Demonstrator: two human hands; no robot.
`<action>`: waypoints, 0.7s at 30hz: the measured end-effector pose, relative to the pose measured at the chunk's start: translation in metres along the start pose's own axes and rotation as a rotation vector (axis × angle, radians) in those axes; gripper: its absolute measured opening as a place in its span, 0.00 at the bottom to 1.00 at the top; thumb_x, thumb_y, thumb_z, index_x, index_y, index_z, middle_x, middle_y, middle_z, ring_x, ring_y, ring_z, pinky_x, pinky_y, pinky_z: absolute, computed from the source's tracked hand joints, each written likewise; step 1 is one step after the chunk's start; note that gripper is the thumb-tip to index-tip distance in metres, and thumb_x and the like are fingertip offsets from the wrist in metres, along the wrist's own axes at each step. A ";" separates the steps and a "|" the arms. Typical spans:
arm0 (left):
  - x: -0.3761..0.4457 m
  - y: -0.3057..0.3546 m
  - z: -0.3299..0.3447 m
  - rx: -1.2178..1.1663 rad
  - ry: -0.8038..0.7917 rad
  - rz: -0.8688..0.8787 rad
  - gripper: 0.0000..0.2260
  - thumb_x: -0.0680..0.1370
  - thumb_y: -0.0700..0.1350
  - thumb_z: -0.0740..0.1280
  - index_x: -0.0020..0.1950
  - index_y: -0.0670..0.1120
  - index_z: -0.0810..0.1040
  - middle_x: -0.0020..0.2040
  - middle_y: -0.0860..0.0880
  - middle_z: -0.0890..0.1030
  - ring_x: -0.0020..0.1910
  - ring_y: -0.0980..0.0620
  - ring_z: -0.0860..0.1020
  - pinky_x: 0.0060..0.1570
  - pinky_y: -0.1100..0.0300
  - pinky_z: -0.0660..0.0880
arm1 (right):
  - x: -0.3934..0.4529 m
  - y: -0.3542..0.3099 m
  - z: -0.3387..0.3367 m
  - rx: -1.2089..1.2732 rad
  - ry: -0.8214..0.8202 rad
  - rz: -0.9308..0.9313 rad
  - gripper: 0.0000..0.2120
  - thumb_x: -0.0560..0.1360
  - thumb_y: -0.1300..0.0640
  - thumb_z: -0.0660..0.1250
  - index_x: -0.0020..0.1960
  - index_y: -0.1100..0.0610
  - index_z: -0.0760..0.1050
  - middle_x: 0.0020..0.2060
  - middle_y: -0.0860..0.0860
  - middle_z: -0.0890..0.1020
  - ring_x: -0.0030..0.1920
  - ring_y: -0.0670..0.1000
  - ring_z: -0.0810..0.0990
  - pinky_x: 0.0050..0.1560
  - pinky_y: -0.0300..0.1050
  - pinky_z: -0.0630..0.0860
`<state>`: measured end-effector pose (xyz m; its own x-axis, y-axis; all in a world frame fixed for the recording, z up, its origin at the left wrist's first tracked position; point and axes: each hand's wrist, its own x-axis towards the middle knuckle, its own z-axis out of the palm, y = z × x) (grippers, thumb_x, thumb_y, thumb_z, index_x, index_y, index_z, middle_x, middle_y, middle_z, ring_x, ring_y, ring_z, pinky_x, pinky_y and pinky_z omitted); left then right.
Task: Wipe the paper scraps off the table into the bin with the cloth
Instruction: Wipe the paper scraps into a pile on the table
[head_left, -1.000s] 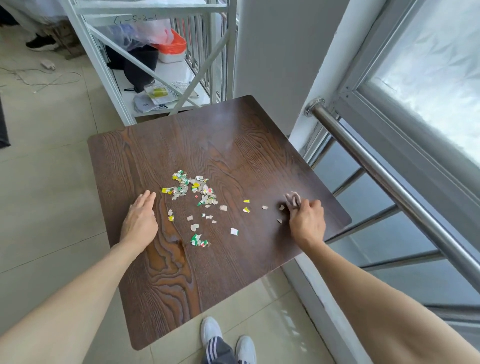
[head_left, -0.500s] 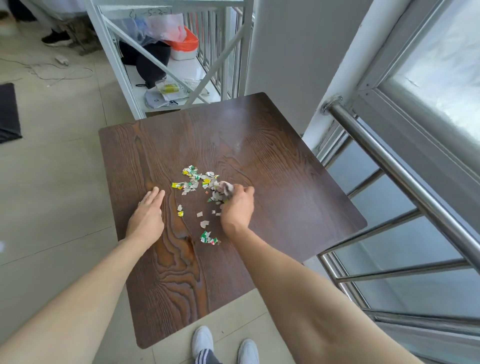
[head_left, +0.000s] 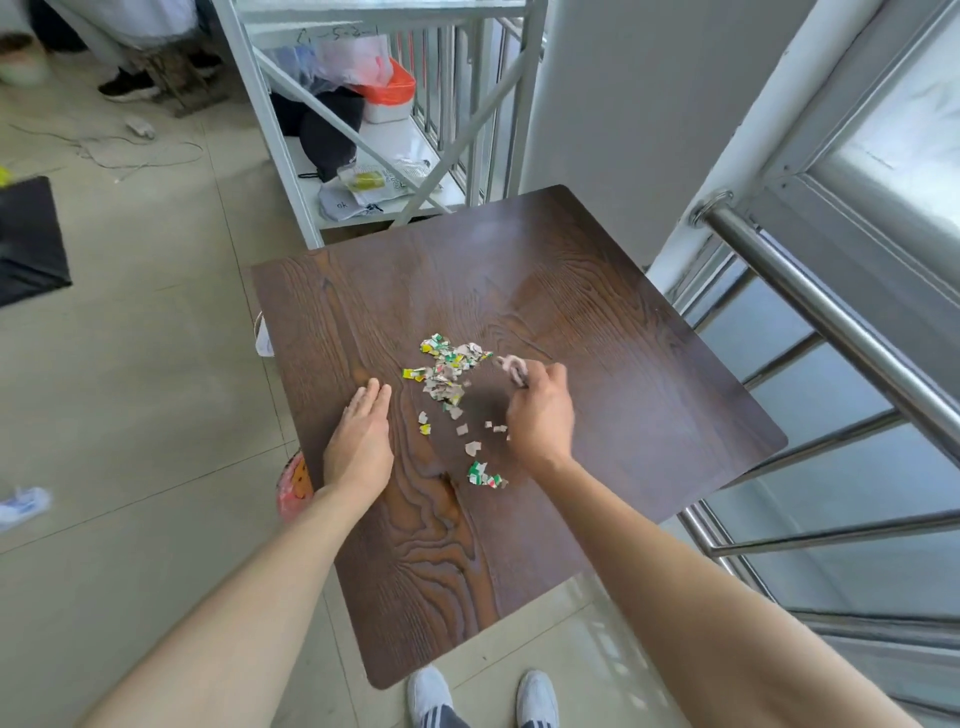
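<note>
From the head camera we look down on a dark wood-grain table (head_left: 597, 322) set in a corner beside a steel railing (head_left: 831, 322). Our left hand (head_left: 359, 444) lies flat on the tabletop near its left edge, palm down, fingers straight and held together, holding nothing. Our right hand (head_left: 540, 415) is curled closed around a small pinkish cloth (head_left: 511, 366), a bunch of which sticks out past the knuckles; it sits just to the right of the paper scraps (head_left: 449, 371), and the blur there keeps us from telling whether the cloth touches them. Most of the scraps, green, yellow and white, are heaped in a loose pile at the middle of the table, between our two hands. A few stray pieces lie nearer to us, and a small green-and-white cluster (head_left: 485, 475) sits by our right wrist. Below the table's left edge a pink container (head_left: 293, 491) shows, mostly hidden by the tabletop and our left forearm; we cannot tell whether it is the bin. Beyond the far edge stands a white metal rack (head_left: 291, 171) with bags on its lower shelf. Our two light shoes (head_left: 431, 693) show on the tiled floor (head_left: 130, 415) at the near corner.
</note>
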<state>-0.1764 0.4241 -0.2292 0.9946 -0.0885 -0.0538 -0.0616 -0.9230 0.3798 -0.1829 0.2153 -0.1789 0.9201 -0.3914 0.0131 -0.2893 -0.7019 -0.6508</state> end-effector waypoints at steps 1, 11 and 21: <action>0.000 -0.001 -0.001 -0.002 -0.004 0.008 0.24 0.81 0.36 0.53 0.77 0.45 0.55 0.78 0.48 0.54 0.77 0.51 0.52 0.75 0.55 0.55 | -0.006 0.011 -0.012 -0.067 0.046 0.034 0.13 0.75 0.64 0.58 0.56 0.58 0.75 0.53 0.57 0.73 0.45 0.60 0.76 0.42 0.46 0.70; 0.001 -0.012 -0.009 0.000 -0.034 0.072 0.22 0.82 0.40 0.54 0.76 0.44 0.56 0.78 0.47 0.55 0.77 0.50 0.54 0.75 0.54 0.51 | -0.052 -0.003 0.020 -0.062 0.057 0.309 0.13 0.73 0.65 0.60 0.57 0.64 0.72 0.55 0.61 0.70 0.46 0.65 0.77 0.45 0.51 0.72; 0.006 -0.024 -0.008 -0.047 -0.073 0.121 0.23 0.81 0.40 0.56 0.76 0.43 0.57 0.78 0.47 0.56 0.77 0.49 0.53 0.76 0.53 0.50 | -0.021 -0.063 0.063 0.102 -0.093 0.124 0.11 0.72 0.69 0.56 0.51 0.65 0.73 0.53 0.61 0.71 0.44 0.64 0.75 0.45 0.48 0.71</action>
<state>-0.1682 0.4490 -0.2313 0.9714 -0.2264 -0.0714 -0.1748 -0.8857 0.4301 -0.1674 0.3057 -0.1860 0.9008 -0.4112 -0.1397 -0.3785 -0.5854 -0.7169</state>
